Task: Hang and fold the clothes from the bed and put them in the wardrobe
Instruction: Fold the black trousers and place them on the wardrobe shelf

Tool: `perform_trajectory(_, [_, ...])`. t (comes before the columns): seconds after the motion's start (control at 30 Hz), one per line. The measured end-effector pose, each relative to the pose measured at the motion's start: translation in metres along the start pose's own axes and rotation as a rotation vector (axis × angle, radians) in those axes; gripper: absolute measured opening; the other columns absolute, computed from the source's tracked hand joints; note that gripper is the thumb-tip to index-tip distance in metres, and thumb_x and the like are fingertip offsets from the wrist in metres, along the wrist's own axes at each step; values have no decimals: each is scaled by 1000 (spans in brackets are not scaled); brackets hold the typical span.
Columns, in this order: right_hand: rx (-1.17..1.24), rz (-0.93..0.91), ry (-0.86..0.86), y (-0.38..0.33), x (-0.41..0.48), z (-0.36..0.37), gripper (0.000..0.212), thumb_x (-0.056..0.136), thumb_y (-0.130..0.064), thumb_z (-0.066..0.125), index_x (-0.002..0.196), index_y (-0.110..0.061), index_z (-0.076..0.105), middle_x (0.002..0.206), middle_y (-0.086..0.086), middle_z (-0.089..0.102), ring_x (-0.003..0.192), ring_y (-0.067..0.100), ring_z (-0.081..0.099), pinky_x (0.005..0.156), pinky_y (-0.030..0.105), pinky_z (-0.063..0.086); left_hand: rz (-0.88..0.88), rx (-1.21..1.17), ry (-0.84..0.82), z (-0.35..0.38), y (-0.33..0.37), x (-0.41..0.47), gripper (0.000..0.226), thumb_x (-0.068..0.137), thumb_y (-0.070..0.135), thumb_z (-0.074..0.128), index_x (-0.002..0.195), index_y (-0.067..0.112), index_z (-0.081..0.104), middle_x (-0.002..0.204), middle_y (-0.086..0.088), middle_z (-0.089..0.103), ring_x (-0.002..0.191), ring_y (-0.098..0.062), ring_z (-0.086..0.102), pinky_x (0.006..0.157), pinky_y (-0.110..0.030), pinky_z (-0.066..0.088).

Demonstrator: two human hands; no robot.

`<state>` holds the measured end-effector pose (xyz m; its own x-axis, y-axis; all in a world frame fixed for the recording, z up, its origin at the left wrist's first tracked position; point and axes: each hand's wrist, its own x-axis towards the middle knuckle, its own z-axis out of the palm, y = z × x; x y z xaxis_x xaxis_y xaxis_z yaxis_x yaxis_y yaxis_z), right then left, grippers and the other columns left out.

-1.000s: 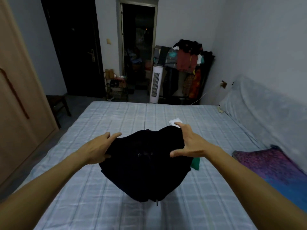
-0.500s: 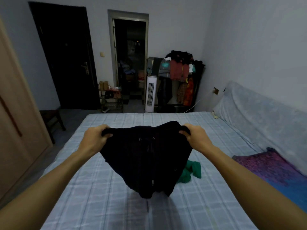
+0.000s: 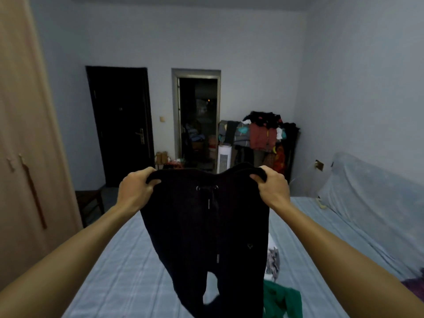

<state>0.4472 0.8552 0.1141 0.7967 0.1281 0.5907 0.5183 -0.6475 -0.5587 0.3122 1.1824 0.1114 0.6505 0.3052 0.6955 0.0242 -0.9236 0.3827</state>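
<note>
Left grip [image 3: 135, 190] and right grip [image 3: 273, 189] clutching waistband corners, black drawstring trousers [image 3: 202, 237] hanging full length, legs dangling over bed [image 3: 128, 267]

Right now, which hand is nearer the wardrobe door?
Left. The left hand grips the black drawstring trousers at the waistband end toward the wardrobe door; the right hand grips the far end, across the trousers from it.
</note>
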Motion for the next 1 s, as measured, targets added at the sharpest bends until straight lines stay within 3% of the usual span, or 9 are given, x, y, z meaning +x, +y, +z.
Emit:
perform_trajectory(0.2, [-61,-20,-87,-7,88,26,13,93,-37,57,92,-25,62,82,-2,66,74,21,62,61,34,51,-70,129,-37,23,-4,75,11,87,27,65,96,21,65,85,0,68,78,-23,62,61,-31,44])
perform_trajectory(0.3, [-89,-57,-58,-20,146,41,10,93,-36,57,93,-27,63,87,-1,68,81,24,64,61,33,48,-77,139,-27,32,-12,130,10,87,27,64,96,22,66,84,0,68,77,-23,62,62,-31,44])
perform_trajectory(0.43, [-85,-98,63,-56,220,46,13,93,-34,56,98,-24,64,95,6,68,88,30,63,64,32,43,-80,168,90,21,-13,208,15,87,27,64,100,21,68,89,-6,69,85,-29,64,65,-32,44])
perform_trajectory(0.6, [76,-215,337,-114,283,32,20,95,-35,53,104,-21,64,89,11,68,83,34,63,60,30,39,-37,187,328,-25,3,284,8,88,23,63,94,18,66,85,-7,69,83,-33,64,62,-32,37])
perform_trajectory(0.77, [184,-333,493,-131,255,14,24,96,-34,54,110,-19,65,93,8,70,81,29,64,62,27,41,104,147,457,-67,10,275,15,93,25,55,94,11,61,88,-11,62,79,-33,58,60,-33,36])
perform_trajectory(0.87, [247,-344,423,-119,197,17,24,94,-34,57,108,-17,67,99,5,71,88,25,65,70,27,45,109,113,434,-76,-1,220,15,91,23,59,99,12,64,91,-11,64,82,-31,59,63,-30,36])
perform_trajectory(1.0, [278,-342,275,-87,86,33,18,91,-26,62,105,-17,69,101,-1,71,91,16,65,77,21,46,69,115,275,-76,-27,112,13,89,22,61,98,13,65,91,-9,64,83,-30,59,67,-33,42])
